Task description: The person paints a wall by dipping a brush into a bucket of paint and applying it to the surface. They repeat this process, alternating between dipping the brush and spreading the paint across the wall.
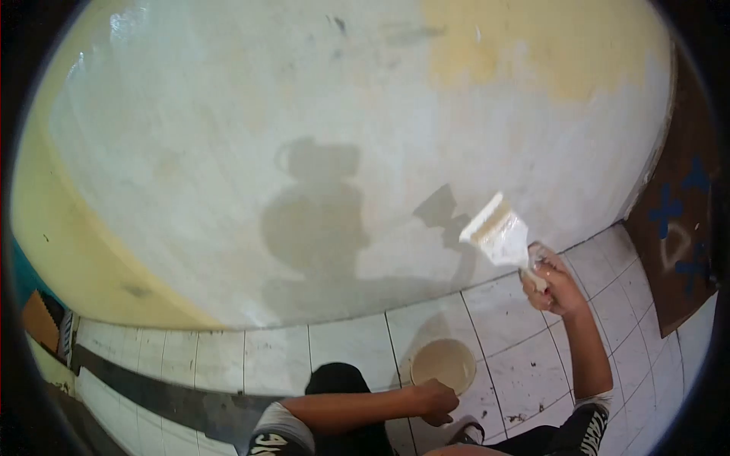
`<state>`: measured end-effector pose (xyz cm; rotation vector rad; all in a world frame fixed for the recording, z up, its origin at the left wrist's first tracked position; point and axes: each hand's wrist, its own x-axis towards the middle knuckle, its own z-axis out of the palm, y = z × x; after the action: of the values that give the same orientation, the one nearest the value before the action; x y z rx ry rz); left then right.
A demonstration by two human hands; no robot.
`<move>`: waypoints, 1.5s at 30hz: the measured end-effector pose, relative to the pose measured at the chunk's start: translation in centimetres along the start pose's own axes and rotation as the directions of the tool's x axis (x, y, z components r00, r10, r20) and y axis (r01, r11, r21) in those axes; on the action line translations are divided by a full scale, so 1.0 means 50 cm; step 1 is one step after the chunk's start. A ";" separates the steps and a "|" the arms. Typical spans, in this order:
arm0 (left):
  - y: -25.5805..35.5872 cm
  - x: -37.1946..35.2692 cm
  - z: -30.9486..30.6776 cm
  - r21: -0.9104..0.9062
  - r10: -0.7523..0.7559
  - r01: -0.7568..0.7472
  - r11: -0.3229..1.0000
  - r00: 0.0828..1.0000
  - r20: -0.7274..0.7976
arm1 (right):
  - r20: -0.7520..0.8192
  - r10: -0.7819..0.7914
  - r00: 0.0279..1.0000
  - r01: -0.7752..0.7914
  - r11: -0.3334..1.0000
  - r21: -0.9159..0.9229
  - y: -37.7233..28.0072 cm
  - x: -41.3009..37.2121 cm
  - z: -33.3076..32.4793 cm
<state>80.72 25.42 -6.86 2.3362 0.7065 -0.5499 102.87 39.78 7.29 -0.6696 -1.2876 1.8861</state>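
Left hand on the pot, brush on the wall

Down low, my left hand (435,401) curls on the near rim of the paint pot (443,363), on the tiled floor (350,349) by its far edge. Further right, the brush (498,230) should feel light, its wide pale bristles soft and wet, touching the wall (304,114) near its lower right corner. My right hand (555,287) grips the handle tight; I think it is slippery with paint.

Hands, two: right hand (553,287) and left hand (435,400). Brush (498,232), one, wide and flat. Bowl (443,365), one, round. Wall (228,152), one, with one large yellow patch (547,45) at upper right. Shadows on the wall, two. Brown board (677,296), one, bearing three blue marks. Floor (357,349), one, white-tiled; tiles run out of view, uncounted.
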 end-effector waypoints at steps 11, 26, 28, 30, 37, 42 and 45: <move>-0.070 -0.052 0.009 -0.008 0.054 -0.054 0.998 0.998 -0.021 | -0.027 -0.850 0.527 0.344 0.242 -0.907 -0.419 0.163 0.450; -0.130 -0.020 0.023 0.001 0.045 -0.045 0.999 0.999 -0.024 | 0.111 -0.940 0.321 0.006 -0.115 -0.993 -0.642 0.301 0.529; -0.130 -0.026 0.017 0.011 0.078 -0.078 0.997 0.997 -0.020 | 0.203 -0.934 0.295 0.026 -0.205 -0.978 -0.639 0.342 0.466; -0.125 -0.042 0.009 -0.017 0.065 -0.067 0.998 0.995 -0.073 | 0.284 -0.921 0.266 0.043 -0.283 -0.958 -0.620 0.335 0.447; -0.116 -0.047 0.000 -0.010 0.064 -0.064 0.998 0.998 0.001 | 0.008 -0.898 0.441 -0.043 -0.029 -0.999 -0.618 0.220 0.563; -0.120 -0.042 0.007 -0.004 0.037 -0.037 0.999 0.999 0.005 | 0.038 -0.885 0.465 -0.015 -0.051 -0.999 -0.688 0.244 0.592; -0.124 -0.045 0.016 -0.016 0.051 -0.052 0.999 0.997 -0.058 | 0.138 -0.899 0.416 -0.135 -0.211 -0.968 -0.673 0.311 0.501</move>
<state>75.09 28.18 -8.99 2.3554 0.6726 -0.4533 84.35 46.10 47.50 -1.1476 -1.7241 -0.5246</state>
